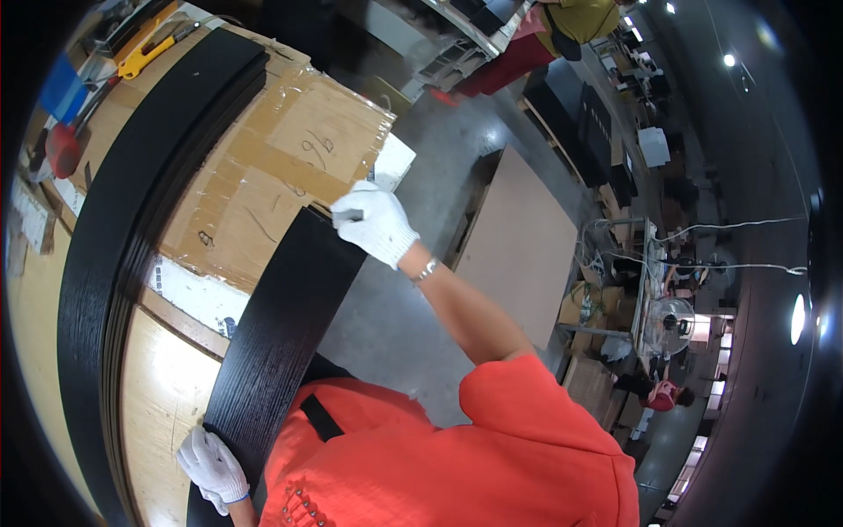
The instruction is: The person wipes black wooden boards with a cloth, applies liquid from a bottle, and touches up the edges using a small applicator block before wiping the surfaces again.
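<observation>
A long black board [277,307] with a wood-grain face lies in front of me, running from lower left toward the middle. My left hand [212,465], in a white knit glove, grips the edge of its near end. By the far end is my right hand [376,221], gloved too, its fingers curled closed. A small grey patch shows between those fingers; what it is I cannot make out. Left of the board, a stack of similar black boards [132,211] rests on the bench. Between them sits a taped brown cardboard piece [272,167] with handwritten marks.
A yellow utility knife [145,60] and a red-handled tool [63,149] lie on the bench [167,378] at the far left. A large brown panel [518,237] stands to the right. Beyond are a person in a green top [584,22], black panels [571,114] and a fan [672,325].
</observation>
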Motion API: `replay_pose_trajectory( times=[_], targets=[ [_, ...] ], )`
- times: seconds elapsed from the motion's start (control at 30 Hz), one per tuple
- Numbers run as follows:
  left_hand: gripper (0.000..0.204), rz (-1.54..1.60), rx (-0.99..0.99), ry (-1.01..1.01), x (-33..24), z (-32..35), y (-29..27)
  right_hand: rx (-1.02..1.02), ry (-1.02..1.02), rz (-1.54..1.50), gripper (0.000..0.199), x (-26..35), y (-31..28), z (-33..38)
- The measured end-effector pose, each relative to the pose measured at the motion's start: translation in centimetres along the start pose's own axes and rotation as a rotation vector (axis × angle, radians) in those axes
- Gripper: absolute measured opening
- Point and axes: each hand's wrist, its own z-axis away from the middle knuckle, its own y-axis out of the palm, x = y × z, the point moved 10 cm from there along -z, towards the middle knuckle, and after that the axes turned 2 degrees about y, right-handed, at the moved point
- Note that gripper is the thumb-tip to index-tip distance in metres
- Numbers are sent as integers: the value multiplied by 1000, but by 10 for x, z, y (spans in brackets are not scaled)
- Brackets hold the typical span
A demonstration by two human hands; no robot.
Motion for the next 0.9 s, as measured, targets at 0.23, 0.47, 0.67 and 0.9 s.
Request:
replay_pose_trajectory(
  times=[0.23, 0.47, 0.67, 0.9],
  targets=[
    [26, 11, -11, 35, -3, 0, 4, -52, -115, 108, 9, 25, 2, -9],
    [25, 19, -28, 39, -1, 3, 4, -162, -15, 128, 18, 1, -38, 30],
    [25, -30, -27, 6, 12, 9, 9, -58, 216, 102, 15, -27, -37, 80],
    [27, 13, -22, 19, 17, 13, 12, -317, 104, 81, 23, 3, -47, 87]
  ],
)
